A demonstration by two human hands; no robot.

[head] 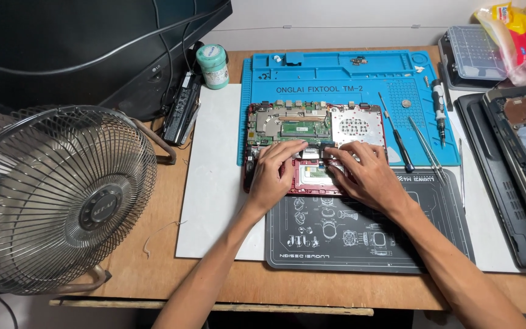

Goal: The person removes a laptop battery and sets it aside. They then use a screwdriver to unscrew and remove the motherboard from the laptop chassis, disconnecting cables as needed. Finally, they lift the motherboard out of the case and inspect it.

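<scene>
An opened red laptop base (257, 122) lies on the blue repair mat (336, 73), its green circuit board and metal shields exposed. My left hand (275, 173) rests on the laptop's lower left part, fingertips pressing a silver strip near the middle. My right hand (363, 173) lies on the lower right part, fingers touching the same strip from the other side. Both hands cover much of the palm-rest area. Neither hand holds a tool.
A metal desk fan (56, 195) stands at the left. A dark printed mat (433, 244) lies in front. Screwdrivers (397, 134) and tweezers (427, 149) lie right of the laptop. A green-capped jar (213, 66) stands behind, and another dismantled laptop shell (512, 158) sits at the right.
</scene>
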